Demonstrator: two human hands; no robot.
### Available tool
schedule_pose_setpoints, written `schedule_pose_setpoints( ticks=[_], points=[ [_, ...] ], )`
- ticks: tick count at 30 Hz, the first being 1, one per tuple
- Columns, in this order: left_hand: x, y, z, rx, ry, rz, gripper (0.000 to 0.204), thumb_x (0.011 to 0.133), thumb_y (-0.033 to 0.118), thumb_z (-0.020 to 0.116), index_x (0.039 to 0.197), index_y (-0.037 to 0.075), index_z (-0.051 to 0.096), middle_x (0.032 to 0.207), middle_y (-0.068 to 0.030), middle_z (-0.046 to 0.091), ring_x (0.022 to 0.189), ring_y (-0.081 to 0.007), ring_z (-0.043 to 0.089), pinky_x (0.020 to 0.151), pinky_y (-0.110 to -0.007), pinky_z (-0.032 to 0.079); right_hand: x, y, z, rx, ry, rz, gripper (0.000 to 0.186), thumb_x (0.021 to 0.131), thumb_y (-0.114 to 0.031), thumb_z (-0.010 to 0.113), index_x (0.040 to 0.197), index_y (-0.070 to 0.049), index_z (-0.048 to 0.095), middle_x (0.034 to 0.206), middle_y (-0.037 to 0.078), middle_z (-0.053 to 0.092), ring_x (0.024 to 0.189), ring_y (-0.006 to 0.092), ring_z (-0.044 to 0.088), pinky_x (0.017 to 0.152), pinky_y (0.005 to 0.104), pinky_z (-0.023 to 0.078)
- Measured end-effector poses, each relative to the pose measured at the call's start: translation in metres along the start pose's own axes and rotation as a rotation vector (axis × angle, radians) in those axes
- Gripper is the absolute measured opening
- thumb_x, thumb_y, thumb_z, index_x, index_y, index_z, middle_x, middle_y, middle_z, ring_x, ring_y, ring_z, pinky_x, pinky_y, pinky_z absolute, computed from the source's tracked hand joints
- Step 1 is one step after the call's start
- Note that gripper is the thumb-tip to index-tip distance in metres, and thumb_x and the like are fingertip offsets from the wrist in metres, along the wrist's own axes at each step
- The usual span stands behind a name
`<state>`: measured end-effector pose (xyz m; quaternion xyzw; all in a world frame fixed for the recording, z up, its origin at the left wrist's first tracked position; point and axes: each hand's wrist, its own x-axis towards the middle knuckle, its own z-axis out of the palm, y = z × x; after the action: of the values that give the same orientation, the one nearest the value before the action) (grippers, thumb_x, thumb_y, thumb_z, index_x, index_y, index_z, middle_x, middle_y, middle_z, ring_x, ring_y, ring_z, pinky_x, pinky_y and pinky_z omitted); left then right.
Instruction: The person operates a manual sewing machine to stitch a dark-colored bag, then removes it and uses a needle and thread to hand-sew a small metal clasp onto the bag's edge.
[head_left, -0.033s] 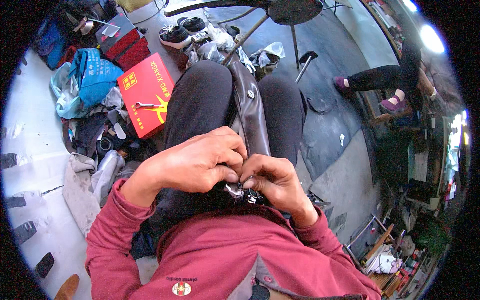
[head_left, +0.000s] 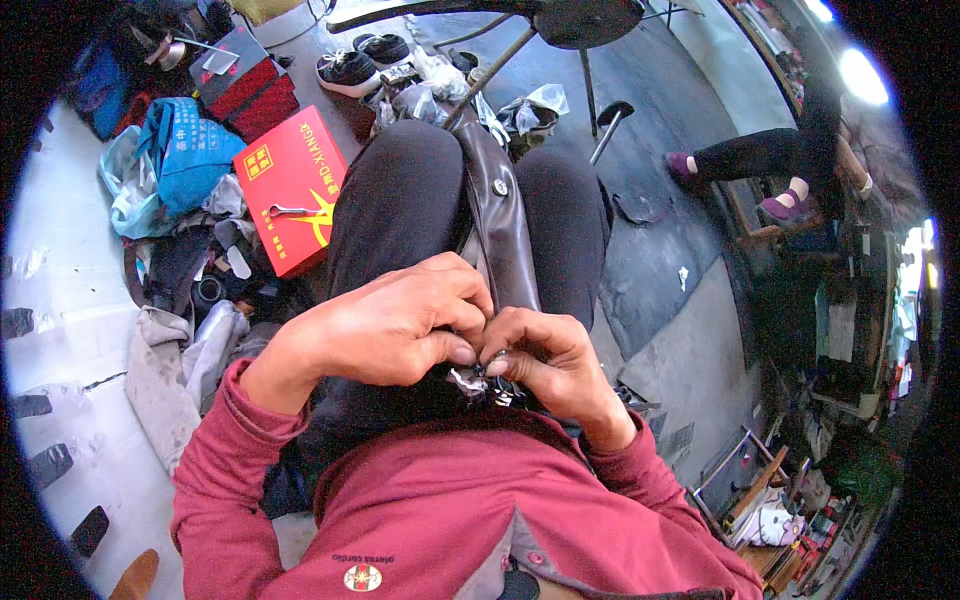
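Observation:
A dark brown, leather-like piece (head_left: 510,255) with a round metal stud lies lengthwise between my thighs and runs in under my hands; its full shape is hidden. At its near end my left hand (head_left: 400,325) is closed, thumb against curled fingers. My right hand (head_left: 550,360) touches it from the other side, thumb and forefinger pinched together. Just below the meeting fingertips a crumpled whitish scrap (head_left: 467,382) and some shiny black bits (head_left: 505,393) stick out. Exactly what each hand grips is too small and covered to make out.
To the left are a red box (head_left: 290,235) with a small metal tool on top, a blue bag (head_left: 187,150) and heaped cloths. Shoes (head_left: 347,72) and a black round-topped stand (head_left: 590,22) are ahead. A person's leg (head_left: 745,153) reaches in at right, near a cluttered rack (head_left: 770,520).

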<state>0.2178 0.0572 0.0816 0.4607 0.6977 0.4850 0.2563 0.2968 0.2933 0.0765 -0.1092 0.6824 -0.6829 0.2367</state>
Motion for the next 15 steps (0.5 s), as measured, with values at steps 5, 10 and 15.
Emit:
schedule_pose_setpoints(
  ticks=[5, 10, 15],
  points=[
    [-0.0015, -0.0007, 0.0040, -0.013, 0.040, 0.002, 0.012, 0.083, 0.011, 0.072, 0.089, 0.003, 0.066, 0.108, -0.0110, 0.062, 0.109, -0.0329, 0.056, 0.100, -0.044, 0.043, 0.0012, 0.0043, -0.0020, 0.139, -0.011, 0.060, 0.005, 0.093, -0.003, 0.069, 0.098, -0.001, 0.069, 0.094, 0.002, 0.070, 0.093, 0.0098, 0.064, 0.085, 0.0276, 0.051],
    [-0.0024, -0.0018, 0.0057, -0.030, 0.070, 0.018, 0.011, 0.084, 0.011, 0.071, 0.089, 0.004, 0.065, 0.106, -0.0108, 0.061, 0.107, -0.0323, 0.056, 0.097, -0.044, 0.044, 0.0022, 0.0008, -0.0026, 0.218, -0.029, 0.087, 0.005, 0.094, -0.003, 0.070, 0.099, -0.001, 0.068, 0.094, 0.002, 0.070, 0.093, 0.0093, 0.063, 0.084, 0.0270, 0.051],
    [-0.0028, -0.0032, 0.0073, -0.009, 0.079, 0.046, 0.011, 0.083, 0.010, 0.071, 0.088, 0.004, 0.064, 0.104, -0.0107, 0.061, 0.106, -0.0321, 0.056, 0.096, -0.044, 0.043, 0.0019, -0.0039, 0.0008, 0.160, -0.028, 0.098, 0.006, 0.093, -0.002, 0.071, 0.098, -0.001, 0.068, 0.093, 0.002, 0.070, 0.092, 0.0088, 0.063, 0.083, 0.0269, 0.051]
  ],
)
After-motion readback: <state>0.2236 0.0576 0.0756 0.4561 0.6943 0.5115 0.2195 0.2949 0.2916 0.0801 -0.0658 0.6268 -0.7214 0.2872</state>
